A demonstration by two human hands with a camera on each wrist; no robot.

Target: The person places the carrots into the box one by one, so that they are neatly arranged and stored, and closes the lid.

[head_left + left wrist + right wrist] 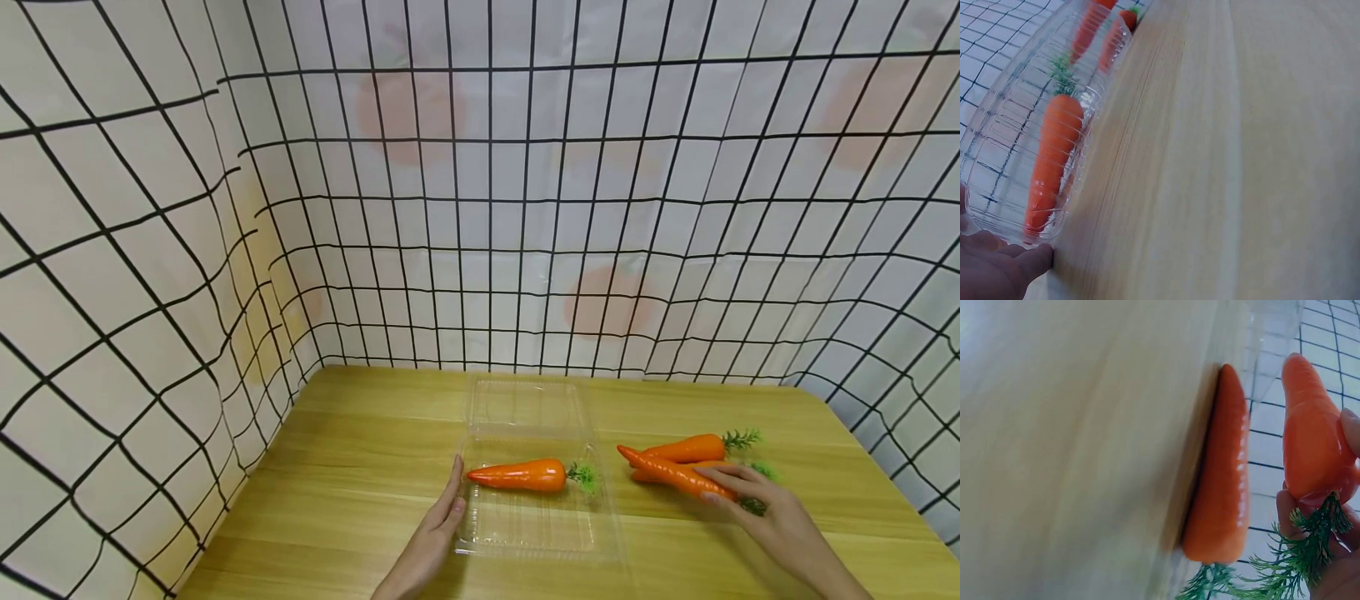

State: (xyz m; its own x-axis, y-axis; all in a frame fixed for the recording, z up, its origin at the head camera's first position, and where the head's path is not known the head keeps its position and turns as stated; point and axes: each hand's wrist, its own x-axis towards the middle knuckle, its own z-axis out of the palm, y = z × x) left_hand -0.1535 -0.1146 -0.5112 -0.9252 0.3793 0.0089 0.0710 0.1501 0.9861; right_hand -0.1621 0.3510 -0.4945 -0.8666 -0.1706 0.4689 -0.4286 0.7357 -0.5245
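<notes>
A clear plastic clamshell box point(536, 525) lies opened flat, its lid at the far side. Inside its near half is an orange toy carrot point(525, 476) with green leaves, tip to the left. My left hand point(437, 521) rests along the box's left edge, fingers straight. To the right of the box, my right hand point(765, 508) pinches the thick end of a toy carrot point(678, 477); in the right wrist view this held carrot point(1313, 437) is raised off the table. Behind it lies another carrot point(693, 448), and a further one is partly hidden between them.
The wooden table point(360, 467) is bordered at the back and sides by black wire grid panels point(491, 167) with pale fruit-printed sheeting behind. The carrots on the right lie a short gap from the box's right edge.
</notes>
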